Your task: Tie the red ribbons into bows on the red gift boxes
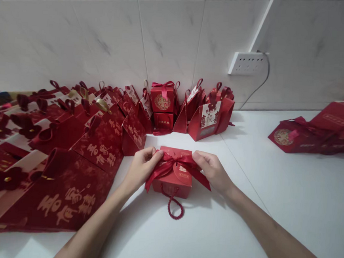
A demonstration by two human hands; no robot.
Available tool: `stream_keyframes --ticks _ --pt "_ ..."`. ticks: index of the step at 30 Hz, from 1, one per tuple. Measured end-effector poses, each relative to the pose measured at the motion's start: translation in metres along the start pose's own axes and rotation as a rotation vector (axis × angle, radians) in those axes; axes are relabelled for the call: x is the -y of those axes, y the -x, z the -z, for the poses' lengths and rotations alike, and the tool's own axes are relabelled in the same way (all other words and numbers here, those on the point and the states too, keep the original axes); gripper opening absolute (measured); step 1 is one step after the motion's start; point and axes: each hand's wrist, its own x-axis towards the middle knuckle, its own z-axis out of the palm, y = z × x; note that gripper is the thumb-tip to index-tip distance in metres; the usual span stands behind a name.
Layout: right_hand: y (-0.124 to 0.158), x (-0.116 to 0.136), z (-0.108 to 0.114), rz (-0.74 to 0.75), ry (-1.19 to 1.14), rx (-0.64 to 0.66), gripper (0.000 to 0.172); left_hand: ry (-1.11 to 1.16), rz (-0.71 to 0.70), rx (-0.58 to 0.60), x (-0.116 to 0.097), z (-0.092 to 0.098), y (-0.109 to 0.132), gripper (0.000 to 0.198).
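A red gift box (171, 188) with gold print sits on the white table in front of me. Across its top lies a dark red satin ribbon (166, 167), tied in a bow. My left hand (145, 162) pinches the bow at its left side between thumb and fingers. On the opposite side, my right hand (209, 167) is closed on the ribbon's right loop. A twisted red cord handle (176, 212) hangs from the box's near side and rests on the table.
Many red gift bags (74, 193) crowd the left side. More small red boxes (162, 100) stand along the tiled wall. At the right lies a pile of red boxes (333, 122). A white power strip (248, 63) with a cable is on the wall.
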Motion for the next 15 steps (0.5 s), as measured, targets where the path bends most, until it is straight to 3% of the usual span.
stream_keyframes --ticks 5,15 --pt "-0.001 0.001 0.000 -0.033 -0.131 0.021 0.043 0.093 -0.018 -0.048 0.005 -0.006 0.002 0.040" --pt "-0.007 -0.005 0.004 -0.278 -0.460 0.024 0.037 0.119 -0.027 -0.109 0.006 -0.013 0.008 0.038"
